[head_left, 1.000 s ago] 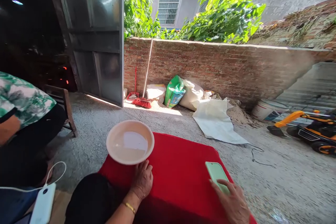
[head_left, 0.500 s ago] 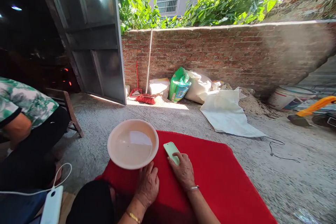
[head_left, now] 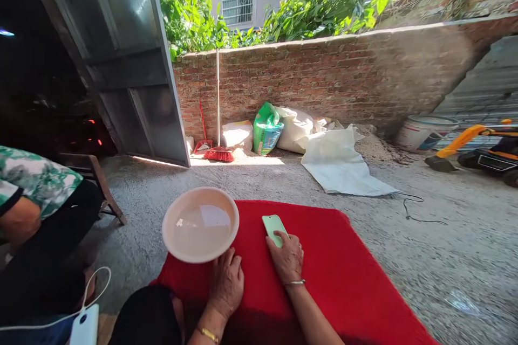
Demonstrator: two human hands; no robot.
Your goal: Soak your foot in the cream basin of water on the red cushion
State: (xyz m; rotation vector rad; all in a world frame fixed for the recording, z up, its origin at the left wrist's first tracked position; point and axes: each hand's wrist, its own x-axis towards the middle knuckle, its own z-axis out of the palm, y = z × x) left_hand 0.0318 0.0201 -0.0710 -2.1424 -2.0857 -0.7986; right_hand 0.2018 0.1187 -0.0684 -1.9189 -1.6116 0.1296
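Note:
My right hand (head_left: 286, 259) lies over the lower end of a phone in a pale green case (head_left: 274, 223), with thumb and fingers about its edges. The phone rests flat on a red cloth (head_left: 324, 264) spread over the table. My left hand (head_left: 227, 279) rests palm down on the cloth, fingers stretched forward and holding nothing I can see. Its fingertips are at the near rim of a pale pink basin (head_left: 174, 242), and whether they touch it I cannot tell. Water stands in the basin, which sits at the cloth's far left corner.
At the left a person in a patterned shirt (head_left: 36, 183) sits by a wooden chair (head_left: 99, 183). A white device with a cable (head_left: 86, 326) lies lower left. Beyond are a metal door (head_left: 133, 64), a broom (head_left: 218, 153), sacks (head_left: 297, 132), a bucket (head_left: 424, 135) and a toy excavator (head_left: 493, 148).
My right hand and the phone have shifted to the right, away from the basin. My left hand stays beside the basin. The view has turned right, showing more of the toy excavator.

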